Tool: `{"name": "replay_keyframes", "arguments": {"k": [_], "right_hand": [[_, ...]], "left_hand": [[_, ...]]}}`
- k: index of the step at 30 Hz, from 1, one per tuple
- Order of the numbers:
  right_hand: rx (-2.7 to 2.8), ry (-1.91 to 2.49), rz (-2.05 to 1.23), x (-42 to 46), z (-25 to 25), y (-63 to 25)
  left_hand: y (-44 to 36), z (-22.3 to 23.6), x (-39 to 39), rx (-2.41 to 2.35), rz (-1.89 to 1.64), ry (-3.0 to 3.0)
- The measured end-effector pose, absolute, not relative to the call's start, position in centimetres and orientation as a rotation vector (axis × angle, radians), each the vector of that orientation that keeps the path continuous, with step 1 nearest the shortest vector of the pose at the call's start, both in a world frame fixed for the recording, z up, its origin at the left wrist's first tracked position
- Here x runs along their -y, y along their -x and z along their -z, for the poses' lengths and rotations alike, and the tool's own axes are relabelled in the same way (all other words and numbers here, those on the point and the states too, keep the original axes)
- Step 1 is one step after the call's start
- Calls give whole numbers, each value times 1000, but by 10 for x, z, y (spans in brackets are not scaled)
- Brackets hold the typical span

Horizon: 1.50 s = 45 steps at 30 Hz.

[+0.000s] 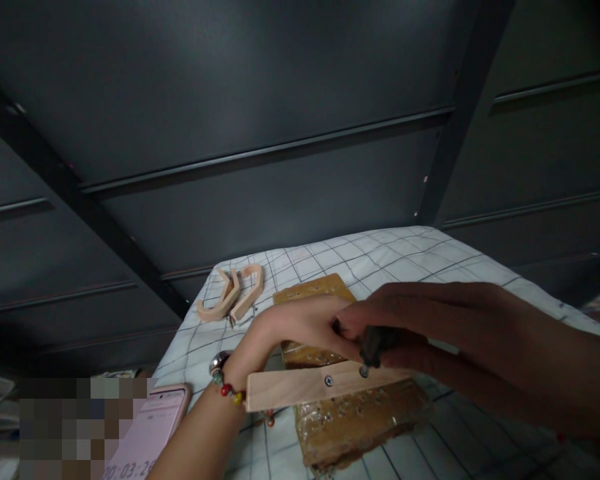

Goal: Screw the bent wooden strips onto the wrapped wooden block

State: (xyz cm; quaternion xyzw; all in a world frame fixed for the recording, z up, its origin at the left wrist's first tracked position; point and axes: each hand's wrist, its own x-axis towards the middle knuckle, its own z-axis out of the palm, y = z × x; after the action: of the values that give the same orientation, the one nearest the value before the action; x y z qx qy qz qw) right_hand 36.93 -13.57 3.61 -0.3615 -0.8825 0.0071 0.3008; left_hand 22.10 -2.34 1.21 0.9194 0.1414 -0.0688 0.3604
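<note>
A pale wooden strip (290, 389) with a screw (329, 381) in its face lies across a brown block wrapped in clear tape (350, 420). My left hand (313, 323) reaches over the strip's far side, its fingers bent down and closed at the wood; the fingertips are hidden. My right hand (460, 333) is closed around a dark screwdriver-like tool (374, 343), most of it covered by the fingers. The tool's tip meets a second screw (364, 371) in the strip, to the right of the first.
Several hook-shaped wooden pieces (247, 290) lie at the back left of the checked cloth (405, 257). Another brown block (320, 287) lies behind my hands. A phone (150, 427) showing a timer is at the lower left. Dark panels (260, 193) rise behind the cloth.
</note>
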Motion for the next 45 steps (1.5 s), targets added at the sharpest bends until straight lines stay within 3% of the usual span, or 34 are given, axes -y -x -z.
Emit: {"name": "replay_keyframes", "arguments": {"k": [18,28,45], "right_hand": [[2091,1098,214,133,-33,-361],[2240,993,47,128,-32,-361],[2073,1130,328,135,-28,-354]], "left_hand": [[-202,-34,32,-727,424,-2507],[-205,-36,44,-723,437,-2645],[-207,-32,47,-771,430,-2653]]}}
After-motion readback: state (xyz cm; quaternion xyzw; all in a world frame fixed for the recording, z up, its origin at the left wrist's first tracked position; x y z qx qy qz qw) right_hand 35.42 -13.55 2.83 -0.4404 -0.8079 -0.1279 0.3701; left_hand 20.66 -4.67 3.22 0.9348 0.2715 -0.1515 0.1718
